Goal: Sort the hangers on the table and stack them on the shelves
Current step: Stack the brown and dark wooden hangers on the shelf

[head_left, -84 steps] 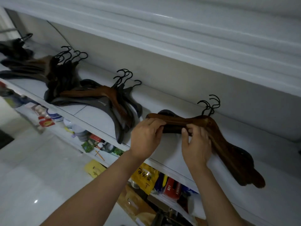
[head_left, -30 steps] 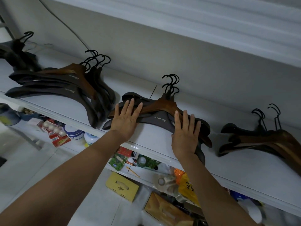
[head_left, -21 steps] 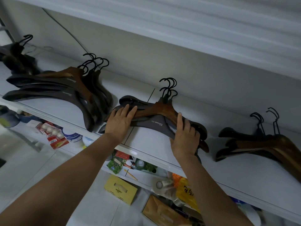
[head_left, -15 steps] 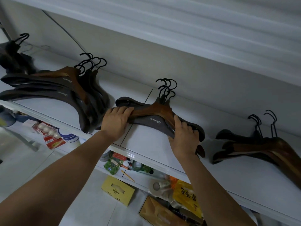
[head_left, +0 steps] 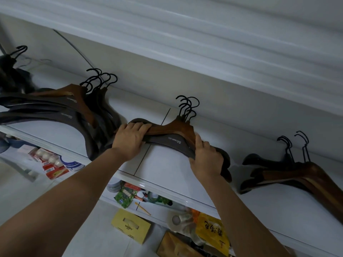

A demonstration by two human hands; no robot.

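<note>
A stack of brown and dark grey wooden hangers [head_left: 173, 135] lies flat on the white shelf [head_left: 167, 175], black hooks toward the back wall. My left hand [head_left: 130, 140] grips the stack's left arm, fingers curled over its top. My right hand [head_left: 206, 157] grips the right arm, fingers wrapped round its lower edge. Another hanger pile [head_left: 74, 108] lies just to the left, its edge close to my left hand. A third pile [head_left: 289, 173] lies to the right, apart from my right hand.
A dark hanger heap [head_left: 13, 76] sits at the far left of the shelf. An upper shelf edge [head_left: 185, 43] overhangs closely. Below are lower shelves with packets, a yellow bag [head_left: 212, 236] and a yellow tissue box [head_left: 130, 227].
Both hands went from lying flat on the middle stack to gripping its two arms. The stack has been squared up and pushed slightly toward the wall.
</note>
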